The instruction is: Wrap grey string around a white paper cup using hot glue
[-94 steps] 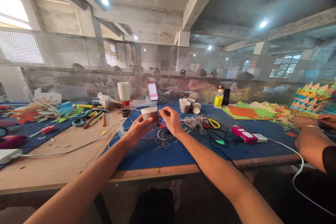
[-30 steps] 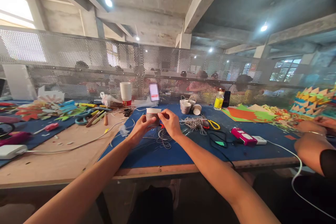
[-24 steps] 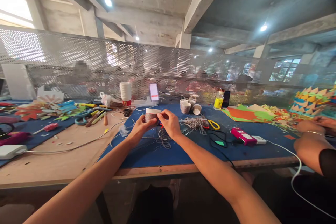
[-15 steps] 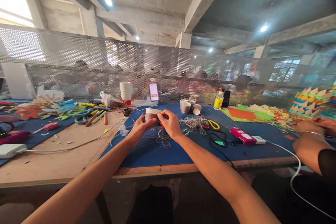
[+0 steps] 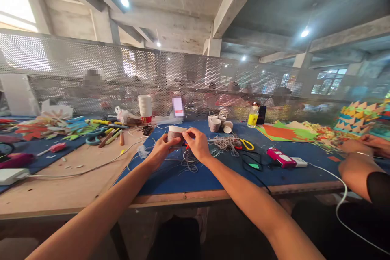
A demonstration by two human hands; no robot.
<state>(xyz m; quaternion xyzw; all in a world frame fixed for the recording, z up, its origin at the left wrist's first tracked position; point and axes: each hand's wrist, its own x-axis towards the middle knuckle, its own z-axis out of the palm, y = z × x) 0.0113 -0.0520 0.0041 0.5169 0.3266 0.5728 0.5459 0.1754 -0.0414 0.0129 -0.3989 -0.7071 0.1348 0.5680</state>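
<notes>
A paper cup [image 5: 177, 129] with a white rim and grey cord wound round its lower part is upright above the blue mat. My left hand [image 5: 163, 146] grips it from the left, thumb across the front. My right hand [image 5: 197, 142] is closed in a pinch at the cup's right side, near the rim; what lies between those fingertips is hidden. Loose grey cord [image 5: 190, 165] lies in loops on the mat under my right hand. A larger tangle of grey cord [image 5: 227, 143] is to its right, beside yellow-handled scissors [image 5: 247, 144].
Several cord-wrapped cups [image 5: 215, 124] stand behind the tangle. A stack of paper cups [image 5: 145, 105], a phone [image 5: 178, 107] and a yellow-labelled bottle [image 5: 253, 115] stand farther back. A pink device [image 5: 280, 157] with a white cable lies right, near another person's hands [image 5: 355, 146]. Tools crowd the left.
The view has shifted very slightly. Both hands keep almost the same hold at the cup, and nothing else has visibly moved.
</notes>
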